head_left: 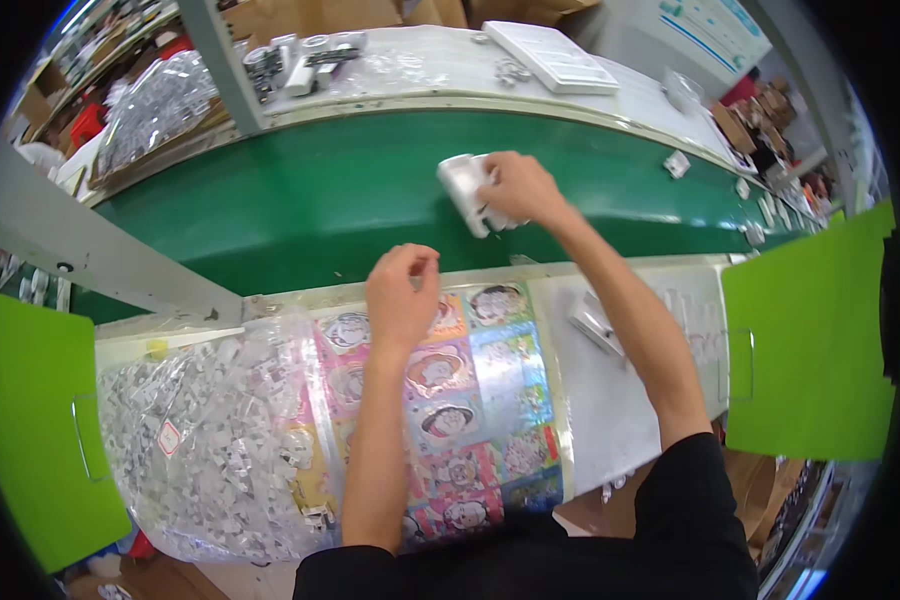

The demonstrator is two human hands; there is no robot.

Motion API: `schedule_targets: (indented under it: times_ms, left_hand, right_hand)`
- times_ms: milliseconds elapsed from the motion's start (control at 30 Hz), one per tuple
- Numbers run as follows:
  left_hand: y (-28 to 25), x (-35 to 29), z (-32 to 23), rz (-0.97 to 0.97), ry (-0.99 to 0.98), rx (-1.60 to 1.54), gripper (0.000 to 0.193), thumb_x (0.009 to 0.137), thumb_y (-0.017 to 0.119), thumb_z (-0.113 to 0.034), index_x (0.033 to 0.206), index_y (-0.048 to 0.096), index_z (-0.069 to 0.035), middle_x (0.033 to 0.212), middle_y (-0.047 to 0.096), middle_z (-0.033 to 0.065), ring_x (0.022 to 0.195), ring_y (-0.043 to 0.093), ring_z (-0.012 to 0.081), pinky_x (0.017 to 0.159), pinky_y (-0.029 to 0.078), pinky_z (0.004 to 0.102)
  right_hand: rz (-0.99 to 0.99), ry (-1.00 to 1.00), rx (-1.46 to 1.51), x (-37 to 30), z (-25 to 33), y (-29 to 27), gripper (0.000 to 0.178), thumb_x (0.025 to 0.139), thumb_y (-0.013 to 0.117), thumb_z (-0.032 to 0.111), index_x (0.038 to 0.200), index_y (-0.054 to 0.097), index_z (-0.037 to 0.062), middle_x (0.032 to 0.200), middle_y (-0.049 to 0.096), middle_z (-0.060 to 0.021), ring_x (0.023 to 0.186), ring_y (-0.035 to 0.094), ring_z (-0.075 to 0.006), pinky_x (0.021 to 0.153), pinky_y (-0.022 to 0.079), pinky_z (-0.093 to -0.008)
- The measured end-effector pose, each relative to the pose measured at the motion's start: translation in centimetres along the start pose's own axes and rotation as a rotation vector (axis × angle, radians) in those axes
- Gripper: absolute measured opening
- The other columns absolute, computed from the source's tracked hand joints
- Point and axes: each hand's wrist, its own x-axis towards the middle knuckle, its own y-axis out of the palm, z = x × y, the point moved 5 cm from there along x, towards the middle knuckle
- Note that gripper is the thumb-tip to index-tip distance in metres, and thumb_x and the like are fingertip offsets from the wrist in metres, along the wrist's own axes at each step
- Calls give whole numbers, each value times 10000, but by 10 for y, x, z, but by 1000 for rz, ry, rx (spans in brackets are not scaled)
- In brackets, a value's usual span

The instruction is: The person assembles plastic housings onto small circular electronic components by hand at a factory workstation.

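Note:
My right hand is out over the green conveyor belt, its fingers closed round a white plastic part. The part has a smooth rounded side and a notched lower end, and its kind is unclear. At the belt's near edge, my left hand has its fingers curled together above a sheet of colourful cartoon pictures. Whatever those fingers may hold is hidden. Under my right forearm, another white part lies on the white work surface.
A large clear bag of small white and grey pieces sits at the left. Green panels flank the bench. Beyond the belt, a shelf carries a white tray and metal-looking parts. Small pieces lie on the belt's right.

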Motion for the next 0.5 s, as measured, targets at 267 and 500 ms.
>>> schedule_targets:
  times_ms: [267,500]
  left_hand:
    - [10,4,3,18,80,67,91,907,659,-78,944,698,-5,869,695,145,793,689,288,735,543,393]
    - [6,-23,-15,16,298,327,79,900,627,-82,921,678,-25,889,666,132,882,638,354,797,502,451]
  right_hand:
    - [-208,-309,-67,-250,23,1,262,765,697,157,1003,697,48,933,714,-151,1067,619,-366,924,493,-472]
    - [-397,-272,-110,-265,-22,1,233,750,674,120,941,691,-11,972,712,-205,1193,568,-409,1058,412,-509]
